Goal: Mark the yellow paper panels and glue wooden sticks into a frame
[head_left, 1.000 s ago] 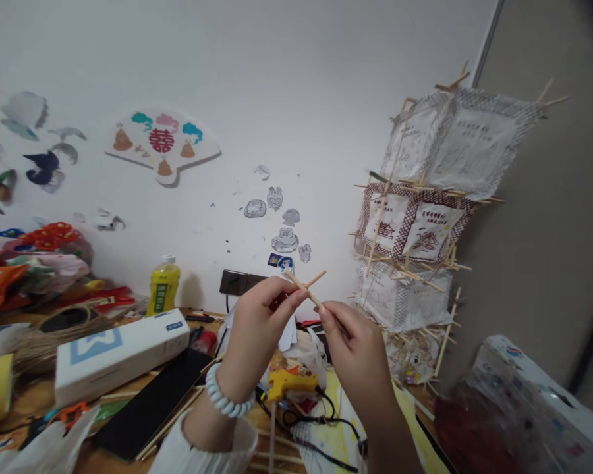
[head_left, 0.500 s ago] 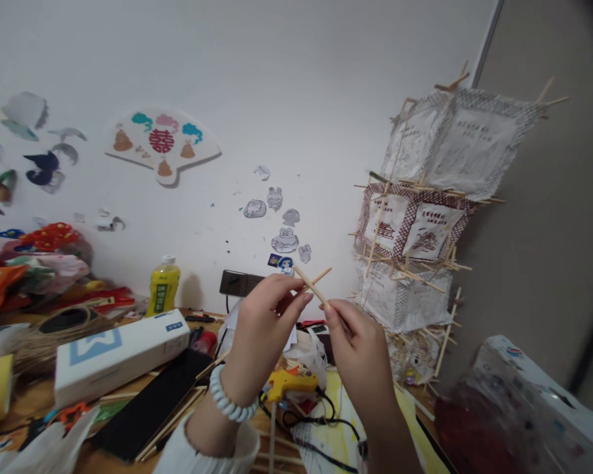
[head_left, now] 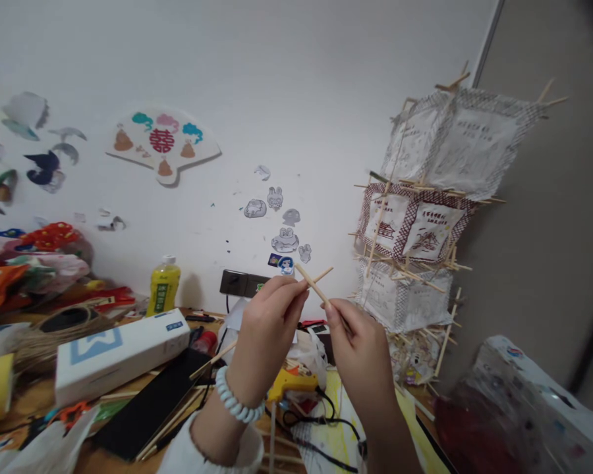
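Observation:
My left hand [head_left: 273, 322], a pale bead bracelet at its wrist, pinches a thin wooden stick [head_left: 325, 274]. This stick slants up to the right; its lower end shows left of my wrist. A second wooden stick [head_left: 311, 283] is gripped by the closed fingers of my right hand [head_left: 360, 349] and slants up to the left. The two sticks cross just off my left fingertips; whether they are joined I cannot tell. Below and between my hands lies a yellow glue gun [head_left: 294, 382], partly hidden by my left hand, with a black cord [head_left: 326, 454].
A tall tiered lantern of sticks and drawn-on paper [head_left: 415, 224] rises at right. To the left are a white box [head_left: 123, 352], a black flat board [head_left: 151, 408], a yellow bottle [head_left: 163, 286] and twine [head_left: 44, 342]. A plastic-covered box [head_left: 538, 408] sits far right.
My left fingers have drawn closer together on their stick, and the wrist has shifted slightly right, covering more of the glue gun. My right hand has barely moved.

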Available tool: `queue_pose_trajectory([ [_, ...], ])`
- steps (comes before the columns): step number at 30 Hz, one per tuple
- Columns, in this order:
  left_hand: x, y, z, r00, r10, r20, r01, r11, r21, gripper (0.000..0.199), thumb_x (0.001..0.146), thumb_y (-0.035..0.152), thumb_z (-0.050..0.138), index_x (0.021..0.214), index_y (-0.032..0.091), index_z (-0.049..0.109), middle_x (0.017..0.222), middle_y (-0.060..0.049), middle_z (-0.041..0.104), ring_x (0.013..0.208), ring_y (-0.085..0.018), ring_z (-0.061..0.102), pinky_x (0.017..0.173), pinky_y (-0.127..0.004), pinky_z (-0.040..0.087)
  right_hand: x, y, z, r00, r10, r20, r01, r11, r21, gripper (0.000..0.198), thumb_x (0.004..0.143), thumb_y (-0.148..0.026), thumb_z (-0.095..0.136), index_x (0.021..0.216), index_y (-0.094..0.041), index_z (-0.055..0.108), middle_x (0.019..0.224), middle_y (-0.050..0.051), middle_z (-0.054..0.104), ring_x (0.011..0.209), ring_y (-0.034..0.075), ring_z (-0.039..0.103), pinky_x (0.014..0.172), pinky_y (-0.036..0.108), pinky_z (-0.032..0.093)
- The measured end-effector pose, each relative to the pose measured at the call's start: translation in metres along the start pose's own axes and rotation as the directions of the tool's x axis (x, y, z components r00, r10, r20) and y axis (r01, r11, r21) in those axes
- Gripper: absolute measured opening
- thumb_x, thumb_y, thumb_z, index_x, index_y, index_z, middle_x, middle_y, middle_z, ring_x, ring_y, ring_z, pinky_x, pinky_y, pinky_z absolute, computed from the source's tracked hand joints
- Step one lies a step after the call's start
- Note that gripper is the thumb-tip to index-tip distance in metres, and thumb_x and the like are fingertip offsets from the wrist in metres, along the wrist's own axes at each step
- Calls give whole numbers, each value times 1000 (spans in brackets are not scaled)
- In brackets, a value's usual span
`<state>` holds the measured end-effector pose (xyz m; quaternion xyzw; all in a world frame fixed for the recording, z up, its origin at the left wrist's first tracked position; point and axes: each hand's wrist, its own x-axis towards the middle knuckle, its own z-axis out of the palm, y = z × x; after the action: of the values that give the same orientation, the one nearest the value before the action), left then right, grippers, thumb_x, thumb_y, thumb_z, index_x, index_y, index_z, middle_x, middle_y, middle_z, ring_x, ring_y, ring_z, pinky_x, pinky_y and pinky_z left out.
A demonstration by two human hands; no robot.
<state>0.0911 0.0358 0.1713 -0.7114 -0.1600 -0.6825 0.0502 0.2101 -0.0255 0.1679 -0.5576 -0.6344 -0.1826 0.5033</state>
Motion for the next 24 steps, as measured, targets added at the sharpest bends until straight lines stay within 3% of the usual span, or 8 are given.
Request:
queue_pose_trajectory([
  [5,-1,3,3,994,-87,-61,87,996,9,12,84,12,54,91,16,63,83,-6,66,77,-16,62,71,-29,53,0,2,1,1000,-5,-12,6,1000,30,31,92,-28,38,74,-18,61,61,1,59,57,14,53,55,22,34],
  [14,-4,3,4,996,73,-47,-68,992,106,14,87,10,50,93,13,62,83,-7,65,75,-14,60,69,-24,51,-1,1,1,1000,9,6,-9,999,36,31,93,-30,37,74,-18,59,59,0,54,57,13,50,55,23,33],
  [21,-6,1,4,995,101,12,-101,977,186,16,89,11,46,94,17,60,85,-6,64,78,-15,60,69,-24,50,0,2,1,1000,-11,-7,11,999,33,31,92,-29,38,75,-18,61,62,1,59,58,14,53,56,22,36],
  [24,-6,2,5,994,102,-48,-92,980,177,15,88,11,49,96,17,59,86,-6,64,79,-15,61,71,-25,51,-1,2,2,1000,-5,-17,6,998,55,31,92,-30,38,77,-18,62,64,2,61,60,14,55,56,22,37],
])
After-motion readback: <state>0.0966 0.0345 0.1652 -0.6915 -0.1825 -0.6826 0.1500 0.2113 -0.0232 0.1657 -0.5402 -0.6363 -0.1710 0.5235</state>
